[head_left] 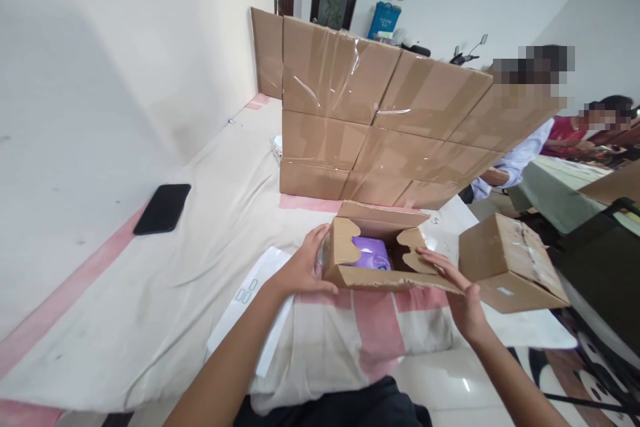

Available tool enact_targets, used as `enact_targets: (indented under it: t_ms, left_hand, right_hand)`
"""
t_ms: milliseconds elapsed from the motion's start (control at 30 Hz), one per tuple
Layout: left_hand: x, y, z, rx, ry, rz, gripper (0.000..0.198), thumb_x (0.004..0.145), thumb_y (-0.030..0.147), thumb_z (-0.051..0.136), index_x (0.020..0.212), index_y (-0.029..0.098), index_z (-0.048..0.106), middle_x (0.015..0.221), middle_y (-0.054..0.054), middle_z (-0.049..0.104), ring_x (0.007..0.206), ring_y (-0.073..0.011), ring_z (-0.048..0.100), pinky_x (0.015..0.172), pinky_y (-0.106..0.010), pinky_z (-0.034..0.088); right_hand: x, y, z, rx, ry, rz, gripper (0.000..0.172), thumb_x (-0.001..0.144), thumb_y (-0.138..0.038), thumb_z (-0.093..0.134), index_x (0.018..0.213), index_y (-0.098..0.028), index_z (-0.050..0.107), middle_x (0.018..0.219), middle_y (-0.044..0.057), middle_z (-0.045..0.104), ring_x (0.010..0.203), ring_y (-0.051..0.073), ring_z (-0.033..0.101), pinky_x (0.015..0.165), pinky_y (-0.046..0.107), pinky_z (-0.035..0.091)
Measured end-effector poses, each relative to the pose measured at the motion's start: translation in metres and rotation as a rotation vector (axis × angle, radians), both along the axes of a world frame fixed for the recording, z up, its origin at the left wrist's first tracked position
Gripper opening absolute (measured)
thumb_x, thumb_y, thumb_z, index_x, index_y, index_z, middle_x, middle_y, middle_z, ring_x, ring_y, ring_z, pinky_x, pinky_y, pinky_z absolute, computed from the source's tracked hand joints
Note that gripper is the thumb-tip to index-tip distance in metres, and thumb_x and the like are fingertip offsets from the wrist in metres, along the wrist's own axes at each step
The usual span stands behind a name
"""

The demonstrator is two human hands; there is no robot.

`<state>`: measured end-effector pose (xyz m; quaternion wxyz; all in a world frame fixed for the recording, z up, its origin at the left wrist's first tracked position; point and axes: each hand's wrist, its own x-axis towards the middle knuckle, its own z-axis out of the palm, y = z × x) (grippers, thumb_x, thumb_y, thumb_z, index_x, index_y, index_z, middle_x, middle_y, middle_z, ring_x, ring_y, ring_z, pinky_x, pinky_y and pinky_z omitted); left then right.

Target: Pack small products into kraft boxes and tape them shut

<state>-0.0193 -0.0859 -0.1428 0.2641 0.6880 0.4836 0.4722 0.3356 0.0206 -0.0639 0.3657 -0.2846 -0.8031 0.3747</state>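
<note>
An opened cardboard box (390,278) sits on the cloth-covered surface in front of me, its flaps folded up and outward. Inside, toward its left half, lies a purple plastic-wrapped pack (371,253); the bottom of the pack is hidden. My left hand (304,269) holds the box's left end, fingers along the side and thumb at the front corner. On the right, my right hand (464,293) has its fingers reaching over the short end flap (419,255), with the thumb by the corner of the front flap.
Behind the box stands a tall taped cardboard panel (330,107). A second, taped carton (507,267) is at the right. A black phone-like slab (163,209) lies by the wall, and a white printed sheet (250,300) is under my left forearm. Two people sit beyond, at right.
</note>
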Motion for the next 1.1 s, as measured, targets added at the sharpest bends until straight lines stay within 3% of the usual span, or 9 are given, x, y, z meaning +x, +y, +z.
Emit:
enact_targets:
  t_ms: [133, 233, 300, 400, 533, 633, 800, 933, 1100]
  left_hand:
    - [0.008, -0.002, 0.009, 0.18, 0.024, 0.067, 0.111, 0.066, 0.063, 0.083, 0.155, 0.035, 0.024, 0.165, -0.015, 0.01, 0.152, -0.0401, 0.016, 0.121, -0.06, 0.026]
    - [0.006, -0.006, 0.018, 0.248, -0.021, 0.121, 0.082, 0.074, 0.069, 0.072, 0.141, 0.031, 0.042, 0.161, -0.016, 0.021, 0.147, -0.0394, 0.027, 0.117, -0.06, 0.03]
    - [0.002, -0.008, 0.023, 0.273, -0.092, 0.149, 0.072, 0.078, 0.072, 0.065, 0.132, 0.027, 0.047, 0.158, -0.017, 0.027, 0.145, -0.0394, 0.031, 0.116, -0.06, 0.029]
    - [-0.001, -0.009, 0.024, 0.254, -0.216, 0.195, 0.059, 0.085, 0.064, 0.062, 0.127, 0.025, 0.046, 0.153, -0.017, 0.033, 0.144, -0.0373, 0.033, 0.115, -0.058, 0.029]
    - [0.001, -0.005, 0.019, 0.311, -0.351, 0.229, 0.077, 0.083, 0.061, 0.062, 0.143, 0.029, 0.027, 0.153, -0.016, 0.032, 0.143, -0.035, 0.034, 0.113, -0.055, 0.032]
    - [0.0, -0.006, 0.021, 0.311, -0.351, 0.224, 0.081, 0.084, 0.058, 0.061, 0.149, 0.03, 0.022, 0.152, -0.014, 0.034, 0.144, -0.0345, 0.033, 0.114, -0.054, 0.03]
    - [-0.01, -0.01, 0.033, 0.274, -0.174, 0.165, 0.045, 0.089, 0.053, 0.058, 0.125, 0.027, 0.058, 0.137, -0.011, 0.048, 0.135, -0.0328, 0.041, 0.115, -0.053, 0.03]
    - [-0.014, -0.011, 0.036, 0.293, -0.116, 0.175, 0.041, 0.09, 0.054, 0.057, 0.119, 0.025, 0.063, 0.136, -0.012, 0.05, 0.133, -0.0327, 0.042, 0.114, -0.053, 0.032]
    - [-0.014, -0.012, 0.037, 0.297, -0.078, 0.195, 0.041, 0.092, 0.054, 0.055, 0.119, 0.025, 0.062, 0.135, -0.012, 0.05, 0.132, -0.0325, 0.044, 0.113, -0.054, 0.034]
  right_hand:
    - [-0.022, -0.003, -0.021, -0.147, 0.252, -0.085, 0.086, 0.086, -0.086, 0.014, 0.136, -0.033, 0.059, 0.138, 0.011, 0.061, 0.135, 0.037, 0.05, 0.109, 0.059, 0.041]
    - [-0.041, 0.0, -0.029, -0.094, 0.318, -0.139, 0.086, 0.087, -0.086, 0.015, 0.137, -0.03, 0.056, 0.127, 0.013, 0.064, 0.127, 0.036, 0.055, 0.108, 0.061, 0.041]
    - [-0.053, 0.0, -0.031, -0.009, 0.265, -0.238, 0.074, 0.091, -0.079, 0.031, 0.141, -0.029, 0.052, 0.129, 0.012, 0.062, 0.127, 0.035, 0.054, 0.111, 0.062, 0.036]
    - [-0.072, -0.003, -0.029, 0.031, 0.095, -0.378, 0.069, 0.093, -0.058, 0.055, 0.154, -0.033, 0.035, 0.154, 0.011, 0.041, 0.132, 0.032, 0.048, 0.112, 0.059, 0.034]
    - [-0.089, -0.005, -0.02, -0.033, 0.067, -0.272, 0.07, 0.096, -0.044, 0.052, 0.159, -0.038, 0.022, 0.165, 0.003, 0.027, 0.144, 0.029, 0.037, 0.117, 0.054, 0.029]
    - [-0.094, -0.001, -0.016, 0.009, 0.101, -0.212, 0.067, 0.094, -0.038, 0.054, 0.156, -0.037, 0.029, 0.162, 0.003, 0.034, 0.149, 0.027, 0.032, 0.12, 0.052, 0.027]
    - [-0.103, 0.004, -0.03, 0.217, 0.232, -0.251, 0.029, 0.094, -0.038, 0.05, 0.112, -0.023, 0.067, 0.137, 0.011, 0.059, 0.132, 0.031, 0.052, 0.113, 0.056, 0.034]
    - [-0.114, 0.005, -0.037, 0.276, 0.328, -0.313, 0.032, 0.094, -0.043, 0.047, 0.103, -0.02, 0.068, 0.132, 0.013, 0.063, 0.128, 0.034, 0.055, 0.11, 0.06, 0.037]
    - [-0.12, -0.002, -0.027, 0.225, 0.262, -0.346, 0.033, 0.096, -0.043, 0.042, 0.103, -0.021, 0.065, 0.135, 0.013, 0.061, 0.13, 0.034, 0.053, 0.111, 0.061, 0.035]
